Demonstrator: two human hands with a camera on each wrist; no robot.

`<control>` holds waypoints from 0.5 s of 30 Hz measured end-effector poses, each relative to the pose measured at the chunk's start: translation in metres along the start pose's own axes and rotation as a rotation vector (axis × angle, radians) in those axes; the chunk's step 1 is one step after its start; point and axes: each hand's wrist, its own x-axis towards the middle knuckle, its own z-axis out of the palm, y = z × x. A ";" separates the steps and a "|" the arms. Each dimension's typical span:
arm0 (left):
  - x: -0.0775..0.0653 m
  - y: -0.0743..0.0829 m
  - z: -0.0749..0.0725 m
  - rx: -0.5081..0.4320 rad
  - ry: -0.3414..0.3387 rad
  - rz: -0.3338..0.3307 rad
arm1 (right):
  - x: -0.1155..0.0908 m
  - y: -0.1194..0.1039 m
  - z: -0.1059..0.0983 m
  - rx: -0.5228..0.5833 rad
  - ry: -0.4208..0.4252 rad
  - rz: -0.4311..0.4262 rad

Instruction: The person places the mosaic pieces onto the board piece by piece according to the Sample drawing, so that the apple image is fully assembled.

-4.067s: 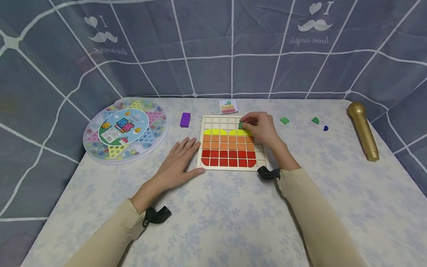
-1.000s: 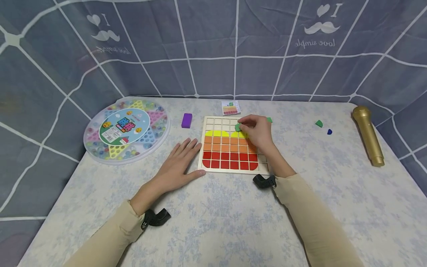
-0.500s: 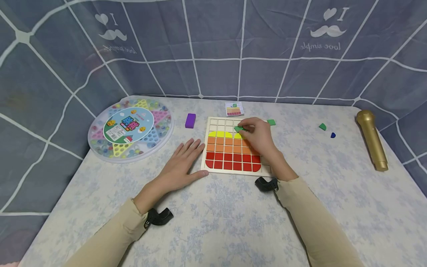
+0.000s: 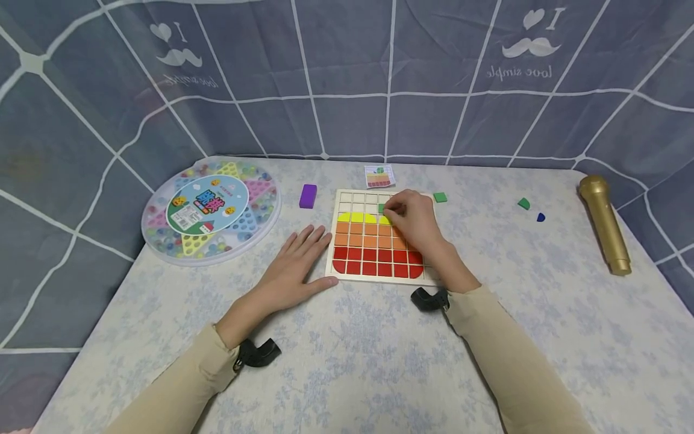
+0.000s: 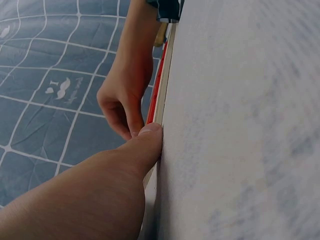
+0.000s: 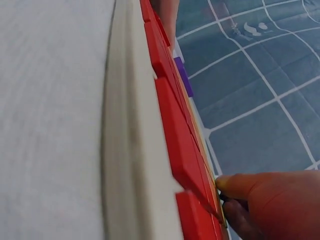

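Observation:
A wooden grid board holds rows of red, orange and yellow tiles, with bare cells along its top. My right hand is over the board's upper right part and pinches a small green tile at the cells just above the yellow row. In the right wrist view its thumb and a finger meet low at the board's surface, and the tile is hidden there. My left hand lies flat with spread fingers at the board's left side, its thumb against the near corner.
Behind the board lies a small pattern card. A purple block and a round marble game box are at left. To the right lie a green square tile, a green curved tile, a blue piece and a gold microphone.
The right hand has kept the green tile over the upper board, tilting and turning it, and now has it lower and flatter at the cells. The left hand has stayed in place.

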 end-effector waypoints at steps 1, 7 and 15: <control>0.000 0.000 0.000 -0.001 -0.002 -0.002 | 0.000 0.000 -0.001 0.009 0.001 -0.005; 0.000 0.001 0.000 0.004 0.004 -0.005 | 0.002 0.007 -0.013 0.046 0.053 0.001; -0.001 0.001 0.001 0.003 0.011 0.005 | 0.002 0.031 -0.039 0.025 0.153 0.100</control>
